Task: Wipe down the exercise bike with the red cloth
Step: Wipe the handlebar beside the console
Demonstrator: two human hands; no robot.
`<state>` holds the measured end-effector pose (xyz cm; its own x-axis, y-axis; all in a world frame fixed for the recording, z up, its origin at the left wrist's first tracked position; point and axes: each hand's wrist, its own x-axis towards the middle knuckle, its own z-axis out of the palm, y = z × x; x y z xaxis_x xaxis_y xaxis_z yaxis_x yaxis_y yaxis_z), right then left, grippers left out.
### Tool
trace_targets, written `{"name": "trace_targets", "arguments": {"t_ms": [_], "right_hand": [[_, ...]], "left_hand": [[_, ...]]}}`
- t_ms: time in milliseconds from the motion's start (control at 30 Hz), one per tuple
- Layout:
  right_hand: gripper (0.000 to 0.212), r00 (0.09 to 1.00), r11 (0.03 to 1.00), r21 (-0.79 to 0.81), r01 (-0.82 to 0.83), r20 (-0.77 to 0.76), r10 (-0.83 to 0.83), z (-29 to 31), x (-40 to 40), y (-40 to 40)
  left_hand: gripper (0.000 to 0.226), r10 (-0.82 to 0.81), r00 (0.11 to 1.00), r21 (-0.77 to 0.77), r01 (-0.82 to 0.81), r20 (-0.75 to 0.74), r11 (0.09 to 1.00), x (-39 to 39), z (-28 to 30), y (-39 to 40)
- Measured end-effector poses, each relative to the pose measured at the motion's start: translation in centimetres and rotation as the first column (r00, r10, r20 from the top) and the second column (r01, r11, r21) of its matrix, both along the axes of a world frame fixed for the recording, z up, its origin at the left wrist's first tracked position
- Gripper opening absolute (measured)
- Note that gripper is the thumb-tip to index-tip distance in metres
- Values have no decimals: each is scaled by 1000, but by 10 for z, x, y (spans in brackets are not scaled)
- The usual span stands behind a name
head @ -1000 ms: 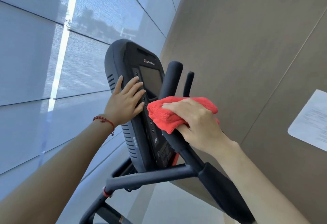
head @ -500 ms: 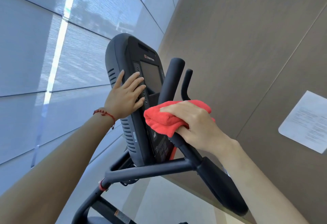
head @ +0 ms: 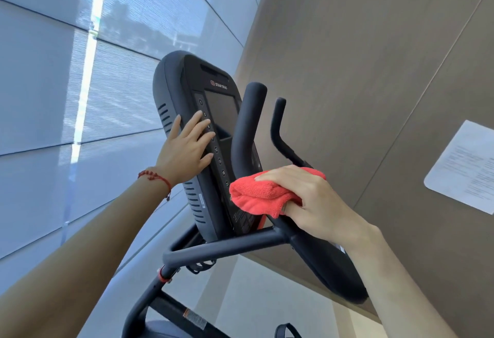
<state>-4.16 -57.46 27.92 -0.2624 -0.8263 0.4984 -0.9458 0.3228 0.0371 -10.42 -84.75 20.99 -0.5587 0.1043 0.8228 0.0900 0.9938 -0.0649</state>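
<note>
Right hand (head: pixel 315 204): grip closed around red cloth (head: pixel 263 196), now lower on the exercise bike's handlebar (head: pixel 247 129), near its base. Left hand (head: pixel 187 150): flat, fingers spread on console (head: pixel 203 134) edge, unchanged, holding nothing.

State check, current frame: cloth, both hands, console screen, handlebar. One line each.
red cloth: bunched, wrapped around the handlebar's lower stretch
right hand: shut on the cloth, gripping the bar through it
left hand: open, flat against the console's side, fingers on the button column
console: upright; its screen dark
handlebar: upper part bare, not covered by cloth
</note>
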Motion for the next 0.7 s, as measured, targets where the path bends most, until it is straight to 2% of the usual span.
{"name": "trace_targets", "arguments": {"t_ms": [233,300,400,500,700], "right_hand": [[35,999,993,-112,31,45,-26,-7,16,22],[36,997,984,-170,46,76,-34,-11,19,33],[31,994,958,-281,55,106,-26,-14,30,51],[29,997,923,-383,38,80,-8,-19,46,73],[29,996,908,-416,47,92,-9,-42,81,129]], "left_hand": [[49,-118,992,170,109,43,979,39,-4,28],[48,-151,988,195,140,42,971,54,-5,38],[57,-186,982,233,173,38,957,79,-5,54],[57,-217,976,260,212,-7,942,107,-5,78],[52,-273,960,342,276,-58,898,163,-9,142]]}}
